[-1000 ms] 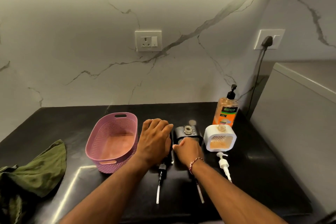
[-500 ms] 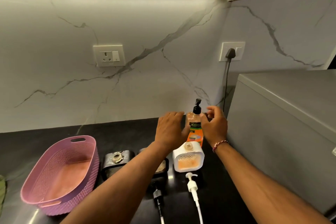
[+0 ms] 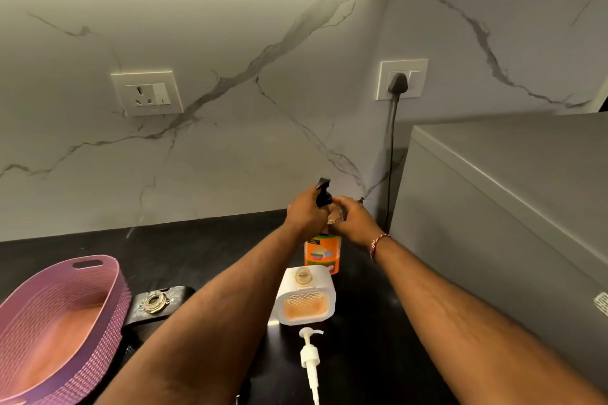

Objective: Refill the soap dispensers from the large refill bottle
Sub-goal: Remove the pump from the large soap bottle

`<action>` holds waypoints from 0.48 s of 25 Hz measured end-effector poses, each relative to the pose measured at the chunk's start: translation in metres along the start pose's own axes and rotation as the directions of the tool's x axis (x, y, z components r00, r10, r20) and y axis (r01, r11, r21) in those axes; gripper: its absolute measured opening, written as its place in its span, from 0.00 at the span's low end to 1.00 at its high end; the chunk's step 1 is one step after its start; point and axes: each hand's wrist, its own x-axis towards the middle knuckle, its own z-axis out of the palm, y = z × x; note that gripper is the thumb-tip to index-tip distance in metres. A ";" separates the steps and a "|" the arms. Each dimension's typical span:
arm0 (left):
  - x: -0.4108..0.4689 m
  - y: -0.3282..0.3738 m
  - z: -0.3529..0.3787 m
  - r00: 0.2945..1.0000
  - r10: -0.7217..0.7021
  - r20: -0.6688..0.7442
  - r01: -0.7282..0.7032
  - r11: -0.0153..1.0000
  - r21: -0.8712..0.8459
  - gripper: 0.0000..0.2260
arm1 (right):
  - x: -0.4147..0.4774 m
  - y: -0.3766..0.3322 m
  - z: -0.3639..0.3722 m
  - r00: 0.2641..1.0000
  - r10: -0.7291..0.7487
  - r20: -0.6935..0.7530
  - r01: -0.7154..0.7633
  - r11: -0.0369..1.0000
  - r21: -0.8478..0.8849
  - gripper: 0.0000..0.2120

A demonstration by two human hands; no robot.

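The orange refill bottle (image 3: 321, 255) stands on the black counter (image 3: 210, 246) near the back wall. My left hand (image 3: 304, 212) grips its black pump head (image 3: 323, 193). My right hand (image 3: 352, 219) holds the bottle's clear shoulder just below the pump. In front of the bottle stands a white square dispenser (image 3: 307, 297) with its neck open and orange soap showing low inside. Its white pump (image 3: 310, 358) lies on the counter in front of it. A black dispenser (image 3: 158, 304) with an open metal neck stands to the left, partly hidden by my left forearm.
A pink slotted basket (image 3: 57, 322) sits at the left. A grey appliance (image 3: 506, 207) fills the right side, with a black cord (image 3: 391, 154) running up to a wall socket. Another socket (image 3: 147, 94) is on the marble wall.
Both hands left the black dispensers and went to the refill bottle; they now grip it, the left on the pump head. The view has swung to the right.
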 end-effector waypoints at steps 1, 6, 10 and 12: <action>0.002 -0.001 0.001 1.000 0.008 -0.004 -0.008 0.999 -0.037 0.15 | 0.002 0.003 0.000 1.000 -0.001 0.004 0.001 1.000 -0.014 0.32; 0.009 -0.006 0.003 0.999 0.052 0.002 -0.052 0.996 -0.077 0.16 | 0.010 0.012 -0.003 0.999 0.004 0.036 -0.003 0.999 -0.036 0.33; 0.017 -0.011 -0.012 0.990 0.049 0.131 -0.047 0.999 -0.022 0.16 | 0.004 0.013 0.000 0.997 -0.010 0.076 0.007 0.999 0.037 0.29; 0.015 -0.012 -0.011 0.997 0.068 0.018 -0.069 0.997 0.031 0.14 | 0.004 0.014 0.005 1.000 -0.027 0.015 0.027 1.000 0.009 0.29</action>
